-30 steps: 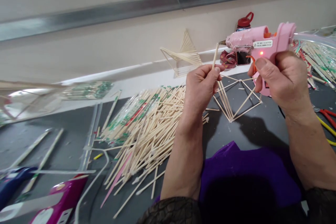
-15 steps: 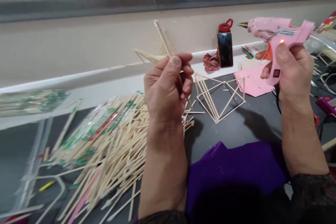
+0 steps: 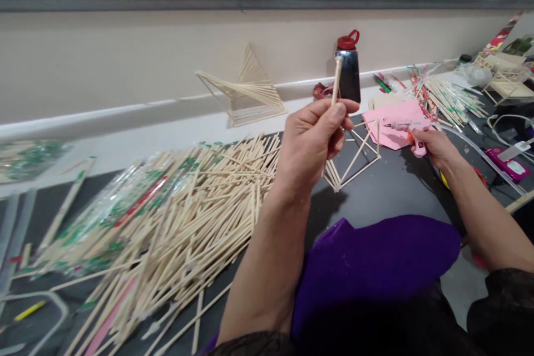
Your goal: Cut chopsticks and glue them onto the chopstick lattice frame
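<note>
My left hand (image 3: 315, 136) pinches a thin wooden stick (image 3: 337, 80) held upright, with a whitish blob at its top end. Farther off to the right, my right hand (image 3: 434, 146) is wrapped round the handle of a pink glue gun (image 3: 413, 127), whose nozzle points left, over a pink sheet (image 3: 394, 142). Between the hands, a small frame of glued sticks (image 3: 359, 169) stands on the dark table, partly hidden by my left hand. A large heap of loose wooden sticks (image 3: 208, 217) lies left of my left forearm.
Against the wall stands a stick model (image 3: 250, 94) with fanned sides. A red-capped bottle (image 3: 348, 69) is behind my left hand. Packaged sticks (image 3: 108, 211) lie at left, more sticks (image 3: 453, 100) at far right. Purple cloth (image 3: 375, 258) covers the near edge.
My right hand has lowered the glue gun from up high down toward the pink sheet, farther away. My left hand has shifted right, and the stick now stands more upright.
</note>
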### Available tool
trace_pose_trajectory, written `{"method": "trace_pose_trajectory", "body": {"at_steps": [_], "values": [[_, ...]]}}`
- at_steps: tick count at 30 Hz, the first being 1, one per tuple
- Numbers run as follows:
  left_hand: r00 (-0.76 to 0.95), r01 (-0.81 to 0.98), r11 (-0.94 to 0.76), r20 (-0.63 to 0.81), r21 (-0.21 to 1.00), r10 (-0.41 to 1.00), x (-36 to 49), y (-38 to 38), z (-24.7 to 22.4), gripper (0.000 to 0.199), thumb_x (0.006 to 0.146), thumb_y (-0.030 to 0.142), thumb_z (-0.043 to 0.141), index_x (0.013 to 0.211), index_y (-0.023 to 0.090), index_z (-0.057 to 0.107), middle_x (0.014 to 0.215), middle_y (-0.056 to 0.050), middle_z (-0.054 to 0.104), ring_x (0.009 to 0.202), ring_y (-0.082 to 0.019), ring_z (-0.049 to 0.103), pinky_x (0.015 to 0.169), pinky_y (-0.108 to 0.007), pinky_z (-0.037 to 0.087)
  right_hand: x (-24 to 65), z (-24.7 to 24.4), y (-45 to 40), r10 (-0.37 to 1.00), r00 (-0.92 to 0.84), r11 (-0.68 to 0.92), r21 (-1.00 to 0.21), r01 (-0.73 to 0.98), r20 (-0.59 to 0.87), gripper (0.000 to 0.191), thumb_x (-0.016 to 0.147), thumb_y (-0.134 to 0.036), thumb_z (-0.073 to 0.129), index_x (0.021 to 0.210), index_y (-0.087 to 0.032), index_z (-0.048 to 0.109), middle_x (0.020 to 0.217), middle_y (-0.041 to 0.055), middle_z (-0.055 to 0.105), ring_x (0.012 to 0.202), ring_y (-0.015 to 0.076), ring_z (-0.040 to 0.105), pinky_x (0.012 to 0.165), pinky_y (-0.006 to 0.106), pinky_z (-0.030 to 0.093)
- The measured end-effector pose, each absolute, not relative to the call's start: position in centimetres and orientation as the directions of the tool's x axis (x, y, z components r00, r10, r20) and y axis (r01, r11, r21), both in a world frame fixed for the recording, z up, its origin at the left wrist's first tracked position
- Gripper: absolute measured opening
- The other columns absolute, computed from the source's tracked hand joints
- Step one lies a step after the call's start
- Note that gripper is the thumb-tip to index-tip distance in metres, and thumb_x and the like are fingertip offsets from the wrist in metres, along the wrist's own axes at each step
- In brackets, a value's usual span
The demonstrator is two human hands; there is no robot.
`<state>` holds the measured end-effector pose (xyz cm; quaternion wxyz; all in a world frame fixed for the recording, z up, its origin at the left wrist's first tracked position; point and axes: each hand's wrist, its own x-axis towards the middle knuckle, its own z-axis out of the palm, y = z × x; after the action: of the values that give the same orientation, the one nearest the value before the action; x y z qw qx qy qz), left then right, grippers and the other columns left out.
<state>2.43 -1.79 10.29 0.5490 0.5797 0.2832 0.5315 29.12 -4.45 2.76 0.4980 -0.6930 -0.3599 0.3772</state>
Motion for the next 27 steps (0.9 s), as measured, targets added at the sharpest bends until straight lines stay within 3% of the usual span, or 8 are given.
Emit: {"method": "trace_pose_trajectory", "body": {"at_steps": [6, 12, 13, 15, 17, 19, 22, 27], "values": [[0.367, -0.245, -0.134, 0.219, 0.96, 0.904, 3.4, -2.3, 9.8, 0.017, 0.086, 0.033, 0.063, 0.084, 0.02, 0.074, 0.07, -0.003, 0.068, 0.051, -0.008, 0.055, 0.036, -0.019, 0.035, 30.9, 1.7, -3.9, 0.834, 0.489, -0.458, -0.813, 0.359, -0.254, 0.028, 0.081, -0.038, 0.061, 0.069, -0.013, 0.064, 0.059, 0.0078, 0.066, 0.045, 0.0131, 0.054, 0.038, 0.024, 0.036], [0.392, -0.257, -0.133, 0.229, 0.957, 0.891, 3.9, -2.3, 9.4, 0.025, 0.093, 0.039, 0.054, 0.093, 0.021, 0.072, 0.093, -0.006, 0.074, 0.091, -0.016, 0.07, 0.063, -0.023, 0.056, 31.0, 3.8, -5.2, 0.823, 0.549, -0.504, -0.636, 0.584, -0.148, 0.028, 0.075, -0.031, 0.067, 0.053, -0.016, 0.06, 0.049, 0.0071, 0.059, 0.05, 0.0178, 0.058, 0.047, 0.027, 0.039], [0.402, -0.262, -0.138, 0.238, 0.955, 0.884, 4.0, -2.3, 9.3, 0.026, 0.094, 0.04, 0.052, 0.095, 0.022, 0.071, 0.097, -0.005, 0.074, 0.097, -0.017, 0.07, 0.069, -0.024, 0.057, 30.1, 4.5, -5.9, 0.835, 0.543, -0.468, -0.634, 0.616, -0.088, 0.025, 0.075, -0.029, 0.068, 0.055, -0.016, 0.062, 0.051, 0.0059, 0.06, 0.054, 0.0172, 0.059, 0.05, 0.027, 0.04], [0.43, -0.303, -0.145, 0.271, 0.942, 0.861, 4.3, -2.2, 8.9, 0.027, 0.096, 0.041, 0.05, 0.099, 0.023, 0.071, 0.105, -0.004, 0.074, 0.107, -0.018, 0.067, 0.079, -0.028, 0.057, 27.4, 6.0, -7.4, 0.901, 0.406, -0.181, -0.718, 0.672, 0.152, 0.017, 0.081, -0.03, 0.063, 0.071, -0.018, 0.07, 0.06, 0.0033, 0.066, 0.057, 0.0155, 0.061, 0.056, 0.027, 0.045], [0.455, -0.365, -0.146, 0.313, 0.919, 0.834, 4.7, -2.2, 8.4, 0.027, 0.096, 0.041, 0.05, 0.103, 0.024, 0.07, 0.112, -0.003, 0.072, 0.116, -0.018, 0.063, 0.087, -0.03, 0.056, 24.1, 7.6, -8.6, 0.889, 0.3, 0.112, -0.8, 0.59, 0.346, 0.018, 0.083, -0.035, 0.063, 0.078, -0.021, 0.073, 0.064, 0.0005, 0.067, 0.053, 0.0134, 0.059, 0.055, 0.027, 0.046], [0.459, -0.422, -0.15, 0.353, 0.894, 0.815, 5.0, -2.4, 8.0, 0.027, 0.095, 0.042, 0.05, 0.107, 0.026, 0.069, 0.118, -0.001, 0.07, 0.123, -0.018, 0.059, 0.094, -0.032, 0.053, 20.9, 8.9, -9.3, 0.875, 0.199, 0.278, -0.795, 0.539, 0.441, 0.013, 0.083, -0.03, 0.064, 0.089, -0.026, 0.075, 0.072, -0.0014, 0.07, 0.059, 0.0129, 0.062, 0.06, 0.028, 0.049], [0.444, -0.441, -0.164, 0.373, 0.882, 0.815, 5.5, -3.1, 7.8, 0.027, 0.094, 0.042, 0.053, 0.109, 0.026, 0.069, 0.12, -0.002, 0.069, 0.121, -0.02, 0.06, 0.093, -0.033, 0.054, 17.6, 10.0, -9.3, 0.855, 0.112, 0.397, -0.778, 0.487, 0.507, 0.01, 0.081, -0.027, 0.066, 0.088, -0.028, 0.074, 0.07, -0.0037, 0.069, 0.059, 0.0124, 0.06, 0.061, 0.028, 0.05], [0.525, -0.29, -0.14, 0.28, 0.947, 0.804, 4.8, -3.4, 8.6, 0.03, 0.096, 0.04, 0.048, 0.112, 0.025, 0.068, 0.092, -0.001, 0.073, 0.081, -0.015, 0.069, 0.072, -0.029, 0.057, 16.9, 9.8, -8.2, 0.876, 0.126, 0.387, -0.834, 0.394, 0.466, 0.01, 0.083, -0.03, 0.065, 0.076, -0.024, 0.067, 0.059, -0.0054, 0.061, 0.051, 0.011, 0.055, 0.053, 0.026, 0.047]]}}
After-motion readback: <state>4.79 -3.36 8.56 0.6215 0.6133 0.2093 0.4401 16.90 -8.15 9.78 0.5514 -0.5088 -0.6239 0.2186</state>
